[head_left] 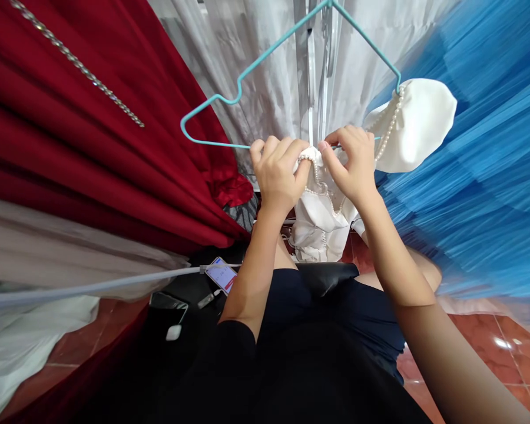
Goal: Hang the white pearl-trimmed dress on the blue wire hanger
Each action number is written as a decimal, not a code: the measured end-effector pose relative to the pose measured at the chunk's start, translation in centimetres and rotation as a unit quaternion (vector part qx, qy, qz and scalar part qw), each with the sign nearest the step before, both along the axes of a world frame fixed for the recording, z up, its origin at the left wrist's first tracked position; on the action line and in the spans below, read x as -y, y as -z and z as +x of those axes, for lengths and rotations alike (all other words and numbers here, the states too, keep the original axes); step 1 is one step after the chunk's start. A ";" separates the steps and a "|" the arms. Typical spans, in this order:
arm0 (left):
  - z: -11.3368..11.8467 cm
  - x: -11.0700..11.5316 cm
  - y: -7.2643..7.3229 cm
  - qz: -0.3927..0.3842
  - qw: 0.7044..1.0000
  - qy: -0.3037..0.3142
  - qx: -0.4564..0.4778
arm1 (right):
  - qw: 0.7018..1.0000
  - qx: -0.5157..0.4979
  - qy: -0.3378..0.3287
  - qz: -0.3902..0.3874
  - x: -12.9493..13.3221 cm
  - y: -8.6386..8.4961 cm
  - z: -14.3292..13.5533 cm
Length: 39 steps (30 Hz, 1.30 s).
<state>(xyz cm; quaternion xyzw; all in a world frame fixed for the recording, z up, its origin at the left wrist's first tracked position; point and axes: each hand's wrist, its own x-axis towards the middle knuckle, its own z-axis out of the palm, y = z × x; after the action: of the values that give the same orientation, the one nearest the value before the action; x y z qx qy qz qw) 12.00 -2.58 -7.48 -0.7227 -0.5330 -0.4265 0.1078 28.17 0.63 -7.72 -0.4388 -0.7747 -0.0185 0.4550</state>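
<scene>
A teal hanger (282, 44) is in front of me with its lower bar level with my hands. A white dress (320, 215) with strings of pearl beads (393, 126) hangs below. One white, puffy part (426, 123) is looped by its pearls over the hanger's right end. My left hand (278, 171) is closed over the lower bar and the dress's top edge, its thumb by the pearls. Close beside it, my right hand (352, 159) is closed at the same edge, thumb and forefinger pinched together; what lies under its curled fingers is partly hidden.
Red fabric (172, 153) with a beaded trim (83, 68) hangs at left, blue tulle (481, 194) at right, white drapes (265, 76) behind. A lit phone (221, 275) lies left of my lap near a white cable (128, 281). Red tiles (490, 341) cover the floor.
</scene>
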 end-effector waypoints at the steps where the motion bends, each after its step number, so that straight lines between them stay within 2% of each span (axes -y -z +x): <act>1: 0.1 -0.1 -0.1 -0.004 1.000 -0.001 0.005 | 1.000 -0.016 0.017 0.020 -0.1 0.0 0.2; 3: 0.2 -0.2 -0.3 -0.008 1.000 -0.002 0.015 | 0.993 -0.058 0.080 0.072 -0.3 0.1 0.7; 6: 0.3 -0.3 -0.3 -0.011 1.000 0.001 0.025 | 0.967 -0.111 0.179 0.143 -0.6 0.2 1.4; 8: 0.4 -0.2 -0.3 -0.010 1.000 0.001 0.026 | 0.952 -0.132 0.197 0.192 -0.8 0.3 1.9; 10: 0.4 -0.2 -0.2 -0.006 1.000 -0.001 0.025 | 0.946 -0.146 0.185 0.221 -1.1 0.6 2.4; 15: 0.4 -0.1 -0.2 -0.012 1.000 -0.009 0.023 | 0.961 -0.177 0.152 0.146 -1.0 2.5 3.3; 17: 0.4 0.0 -0.3 -0.019 1.000 -0.007 0.023 | 0.960 -0.194 0.141 0.142 -1.0 2.8 3.9; 20: 0.3 0.0 -0.4 -0.020 1.000 -0.004 0.020 | 0.953 -0.191 0.161 0.169 -1.9 2.0 5.4; 24: 0.4 0.0 -0.3 -0.014 1.000 -0.008 0.018 | 0.955 -0.130 0.180 0.196 -4.3 0.1 7.5; 28: 0.6 0.0 -0.3 -0.001 1.000 -0.018 0.017 | 0.955 -0.125 0.177 0.204 -6.0 -0.7 8.0; 31: 0.5 0.1 -0.4 0.004 1.000 -0.019 0.013 | 0.963 -0.133 0.167 0.161 -6.8 -1.1 8.2; 34: 0.1 0.1 -0.5 0.003 1.000 -0.018 0.009 | 0.963 -0.114 0.228 0.089 -7.8 -1.8 9.0; 36: -0.1 0.2 -0.6 -0.005 1.000 -0.013 0.008 | 0.957 -0.120 0.253 0.076 -8.7 -2.1 9.9; 39: -0.2 0.1 -0.6 -0.013 1.000 -0.008 0.008 | 0.946 -0.188 0.252 0.078 -10.0 -1.8 11.6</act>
<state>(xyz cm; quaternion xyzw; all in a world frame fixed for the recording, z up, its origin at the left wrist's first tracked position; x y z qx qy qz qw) 11.75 -2.68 -6.89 -0.7164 -0.5448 -0.4248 0.0974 39.72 10.67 -5.92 -0.5781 -0.5355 -0.1102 0.6057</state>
